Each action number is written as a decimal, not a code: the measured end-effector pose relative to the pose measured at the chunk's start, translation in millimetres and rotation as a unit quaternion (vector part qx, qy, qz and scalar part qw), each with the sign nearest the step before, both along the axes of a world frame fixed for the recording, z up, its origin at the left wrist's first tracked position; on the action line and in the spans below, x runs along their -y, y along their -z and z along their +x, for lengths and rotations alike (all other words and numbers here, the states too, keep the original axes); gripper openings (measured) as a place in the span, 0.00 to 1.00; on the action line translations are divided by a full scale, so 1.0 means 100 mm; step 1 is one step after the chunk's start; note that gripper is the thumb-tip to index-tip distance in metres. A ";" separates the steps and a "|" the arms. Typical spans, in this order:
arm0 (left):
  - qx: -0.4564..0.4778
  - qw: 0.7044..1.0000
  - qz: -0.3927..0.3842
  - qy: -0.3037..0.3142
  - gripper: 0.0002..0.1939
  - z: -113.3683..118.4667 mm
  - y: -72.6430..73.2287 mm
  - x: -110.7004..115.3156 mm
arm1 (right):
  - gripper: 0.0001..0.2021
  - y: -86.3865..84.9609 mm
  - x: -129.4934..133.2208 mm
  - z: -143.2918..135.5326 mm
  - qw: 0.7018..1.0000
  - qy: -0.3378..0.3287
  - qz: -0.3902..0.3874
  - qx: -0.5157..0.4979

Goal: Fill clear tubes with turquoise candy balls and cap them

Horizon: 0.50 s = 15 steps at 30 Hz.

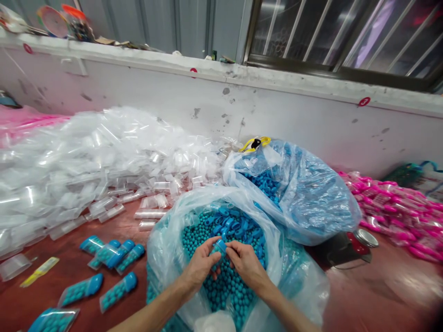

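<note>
My left hand (201, 263) is closed around a small clear tube with a blue cap (219, 246), held over an open plastic bag (166, 230). Thumb and fingers of my right hand (247, 265) pinch together at the right side of that cap. Whether they grip the cap itself or another small part is hard to see. Below both hands the bag holds many round teal beads (224, 288), with loose blue caps (230, 223) lying on top of them toward the back.
Several bead-filled tubes (119, 290) lie on the red table (138, 318) at left, near a yellow strip (39, 272). Behind them rises a heap of clear empty tubes (104, 152). A second bag (311, 198) holds blue caps. Pink items (394, 212) are piled at right, past a dark box (335, 251).
</note>
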<state>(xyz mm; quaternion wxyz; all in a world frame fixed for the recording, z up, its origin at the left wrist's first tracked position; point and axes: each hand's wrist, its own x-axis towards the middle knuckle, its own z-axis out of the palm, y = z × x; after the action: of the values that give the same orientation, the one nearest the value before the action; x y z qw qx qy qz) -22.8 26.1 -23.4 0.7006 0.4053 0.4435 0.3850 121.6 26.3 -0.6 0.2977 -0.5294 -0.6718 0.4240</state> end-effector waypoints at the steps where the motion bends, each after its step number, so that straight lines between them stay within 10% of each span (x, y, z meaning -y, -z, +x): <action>1: -0.010 1.000 0.006 -0.004 0.32 0.01 -0.02 0.01 | 0.13 -0.02 0.01 0.00 1.000 0.001 0.009 0.001; 15: -0.074 0.996 0.042 -0.034 0.19 0.07 -0.12 0.04 | 0.12 -0.04 0.06 0.11 0.994 -0.061 0.093 -0.018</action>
<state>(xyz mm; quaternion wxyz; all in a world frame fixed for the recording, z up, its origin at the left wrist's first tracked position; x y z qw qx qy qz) -16.1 21.8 -11.3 0.6344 0.4465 0.4909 0.3965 132.1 20.6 2.9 0.3311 -0.4503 -0.7337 0.3864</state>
